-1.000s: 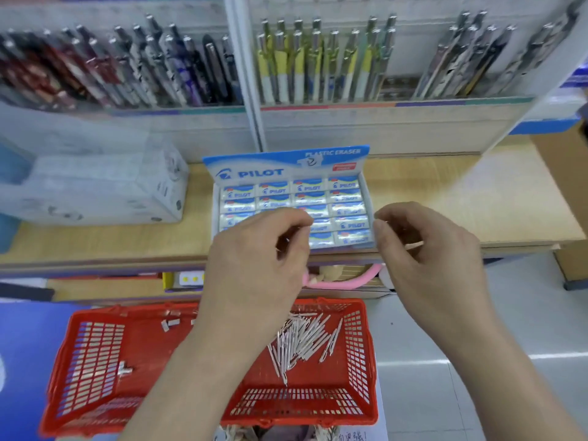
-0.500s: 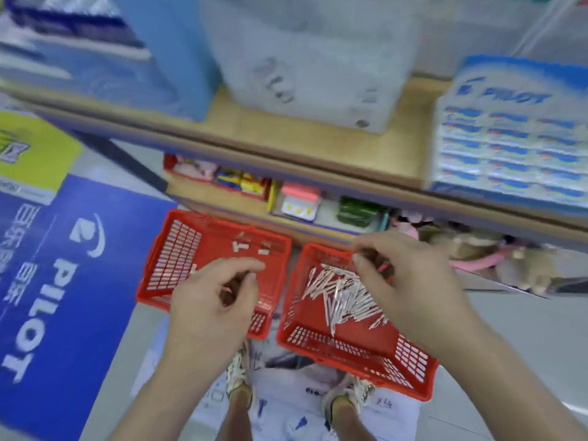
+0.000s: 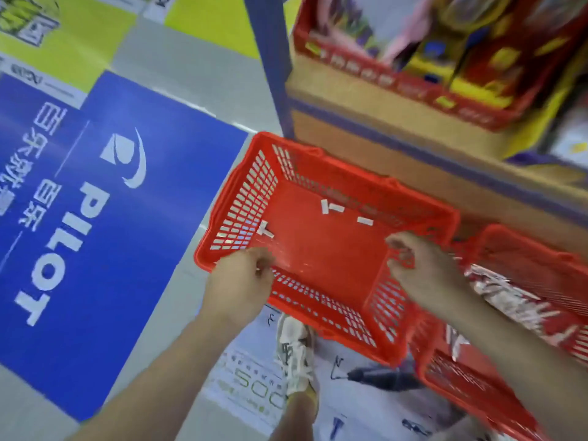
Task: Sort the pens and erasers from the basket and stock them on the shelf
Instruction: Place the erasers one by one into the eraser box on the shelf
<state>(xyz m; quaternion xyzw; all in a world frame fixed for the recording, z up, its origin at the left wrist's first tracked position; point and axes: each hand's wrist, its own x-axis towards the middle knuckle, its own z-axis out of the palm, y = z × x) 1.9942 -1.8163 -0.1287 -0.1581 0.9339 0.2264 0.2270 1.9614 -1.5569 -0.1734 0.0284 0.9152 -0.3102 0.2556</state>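
Basket gripped at both rims: left hand closed at 8 o'clock, right hand closed at 3 o'clock.

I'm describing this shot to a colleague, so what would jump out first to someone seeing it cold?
The red basket in the centre, nearly empty but for a few small white pieces, with the left hand and right hand at its near rim. Left of it, a big blue PILOT floor sign; at right, a second red basket holding silvery items.
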